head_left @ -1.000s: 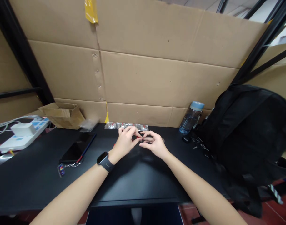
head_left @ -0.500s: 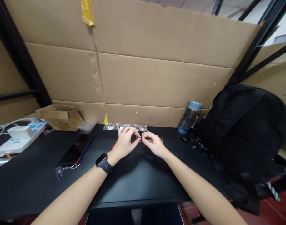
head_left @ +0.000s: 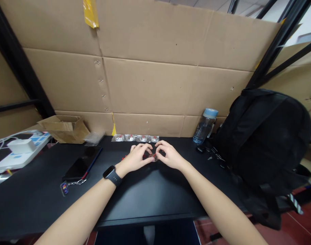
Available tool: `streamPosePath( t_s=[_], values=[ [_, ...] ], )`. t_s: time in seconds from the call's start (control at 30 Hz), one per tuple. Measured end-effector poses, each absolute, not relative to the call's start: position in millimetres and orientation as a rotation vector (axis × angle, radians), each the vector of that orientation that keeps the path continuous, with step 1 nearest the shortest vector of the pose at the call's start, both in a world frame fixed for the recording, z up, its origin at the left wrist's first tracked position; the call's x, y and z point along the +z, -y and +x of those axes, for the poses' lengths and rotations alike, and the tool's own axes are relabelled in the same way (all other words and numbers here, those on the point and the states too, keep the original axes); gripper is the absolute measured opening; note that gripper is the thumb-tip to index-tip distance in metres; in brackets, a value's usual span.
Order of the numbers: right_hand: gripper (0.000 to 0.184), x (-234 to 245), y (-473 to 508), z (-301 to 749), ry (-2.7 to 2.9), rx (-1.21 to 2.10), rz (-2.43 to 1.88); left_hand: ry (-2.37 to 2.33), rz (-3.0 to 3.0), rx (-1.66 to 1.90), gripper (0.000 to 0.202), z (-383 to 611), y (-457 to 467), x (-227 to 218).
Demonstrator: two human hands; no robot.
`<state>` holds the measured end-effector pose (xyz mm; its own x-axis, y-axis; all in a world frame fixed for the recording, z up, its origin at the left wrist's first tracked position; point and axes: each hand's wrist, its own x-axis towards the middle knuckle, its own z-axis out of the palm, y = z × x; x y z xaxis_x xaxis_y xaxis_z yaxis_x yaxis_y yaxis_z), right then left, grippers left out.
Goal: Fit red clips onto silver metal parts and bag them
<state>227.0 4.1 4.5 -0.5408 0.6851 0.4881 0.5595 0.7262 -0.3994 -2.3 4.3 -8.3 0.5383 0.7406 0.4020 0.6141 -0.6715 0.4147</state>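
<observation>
A small clear round piece with red on it [head_left: 154,158] lies low at the black tabletop, between my two hands. My left hand [head_left: 136,157], with a dark watch on its wrist, curves in from the left; its thumb tip touches the piece. From the other side my right hand [head_left: 170,156] pinches at the piece's red part with thumb and forefinger. Fingers cover much of it, so its exact kind is unclear. Some small red bits [head_left: 123,158] show just left of my left hand. Behind my hands lies a row of clear-wrapped round pieces with red marks [head_left: 130,137].
On the left are a phone [head_left: 82,163] with a keychain, a paper bag [head_left: 65,129], a clear plastic packet [head_left: 94,137] and a white power strip [head_left: 22,151]. A water bottle [head_left: 205,126], keys [head_left: 211,154] and a black backpack [head_left: 270,149] stand right. Cardboard [head_left: 145,85] walls the back.
Both hands have lowered slightly with the small piece, which now sits nearer the tabletop and shows a clear round part. My left fingers have spread a little.
</observation>
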Motion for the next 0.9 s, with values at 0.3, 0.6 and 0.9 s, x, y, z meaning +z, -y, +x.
streamPosePath(
  t_s=[0.3, 0.6, 0.9],
  values=[
    [0.015, 9.7, -14.5, 249.9, 2.485, 0.281, -1.035, -1.297, 2.617, 0.72, 0.024, -28.9, -32.9, -27.1],
    [0.048, -1.5, -39.7, 299.5, 2.426, 0.283, -1.394, -1.396, 2.553, 0.736, 0.018, -18.0, -27.8, -31.6],
    [0.037, -9.5, -44.5, 301.5, 2.381, 0.296, -1.392, -1.308, 2.499, 0.942, 0.02, -13.5, -24.5, -22.5]
  ],
)
